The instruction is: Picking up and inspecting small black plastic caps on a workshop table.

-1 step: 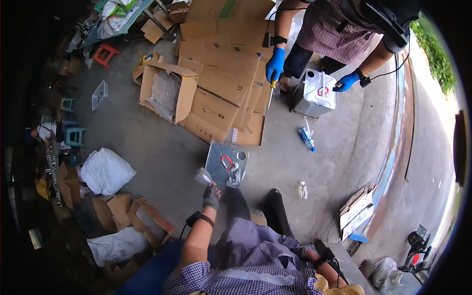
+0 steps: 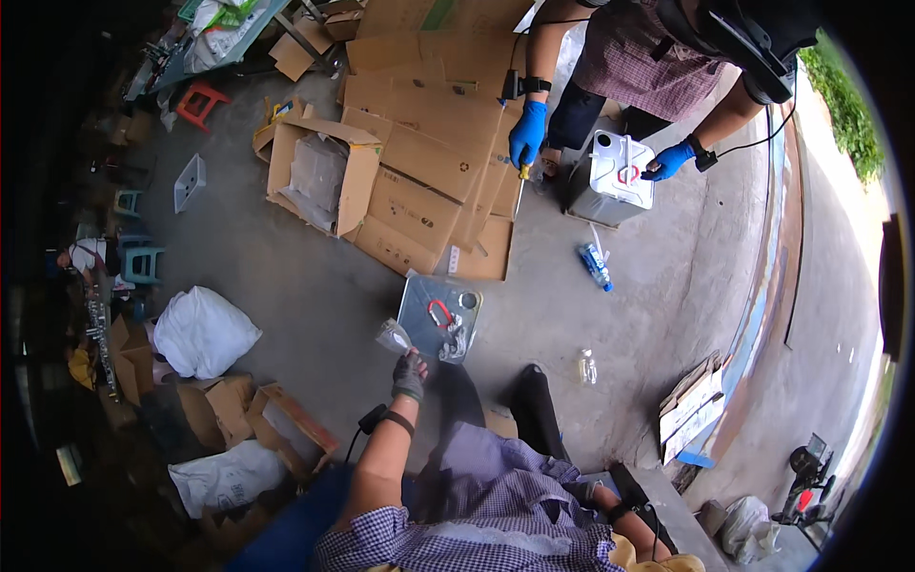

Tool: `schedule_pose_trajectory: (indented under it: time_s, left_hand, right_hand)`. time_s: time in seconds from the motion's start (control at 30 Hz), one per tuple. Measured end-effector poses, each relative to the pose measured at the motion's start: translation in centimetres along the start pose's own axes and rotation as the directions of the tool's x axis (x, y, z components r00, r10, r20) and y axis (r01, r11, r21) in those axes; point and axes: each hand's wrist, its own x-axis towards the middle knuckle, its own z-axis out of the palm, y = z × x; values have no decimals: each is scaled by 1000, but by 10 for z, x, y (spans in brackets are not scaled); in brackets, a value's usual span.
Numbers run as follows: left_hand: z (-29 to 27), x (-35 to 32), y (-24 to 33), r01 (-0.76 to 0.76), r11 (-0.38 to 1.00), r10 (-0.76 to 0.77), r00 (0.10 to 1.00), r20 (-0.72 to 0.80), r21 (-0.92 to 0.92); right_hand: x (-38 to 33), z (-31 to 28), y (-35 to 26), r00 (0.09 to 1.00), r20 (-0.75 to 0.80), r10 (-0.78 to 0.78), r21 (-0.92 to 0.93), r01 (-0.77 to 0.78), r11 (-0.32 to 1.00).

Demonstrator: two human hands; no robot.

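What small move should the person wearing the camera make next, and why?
Perhaps ease the left hand rightward, bringing the clear item over the square grey tin: the hand holds that item by the tin's left edge, so a slight shift seems enough.

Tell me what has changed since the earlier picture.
Little: the person's grey-gloved left hand has edged slightly forward, holding the same translucent flared object. The co-worker's blue-gloved hand with the yellow-handled tool has dipped slightly toward the person. Nothing was visibly taken up or released. The grey square can with red handle and silver square can stayed put.
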Motion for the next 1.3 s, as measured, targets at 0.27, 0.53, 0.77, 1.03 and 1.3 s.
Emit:
schedule_pose_trajectory:
  time_s: [0.27,0.53,0.77,1.03,1.3]
  left_hand:
    - [-3,-22,2,94,949,-162,964,211,302]
    - [-135,-37,-47,-573,653,124,727,676,496]
    - [-128,-64,-17,-567,637,120,742,660,522]
    - [-88,-137,9,-460,717,62,790,610,524]
    - [-90,-148,-26,-475,661,62,806,589,581]
  right_hand:
    - [64,36,-87,998,-62,-14,119,22,993]
    - [51,43,-118,995,-79,-56,91,63,994]
    - [41,26,-118,992,-89,-88,40,92,995]
    - [34,1,-115,981,-122,-148,-12,148,989]
    - [36,-20,-99,961,-140,-239,-43,235,971]
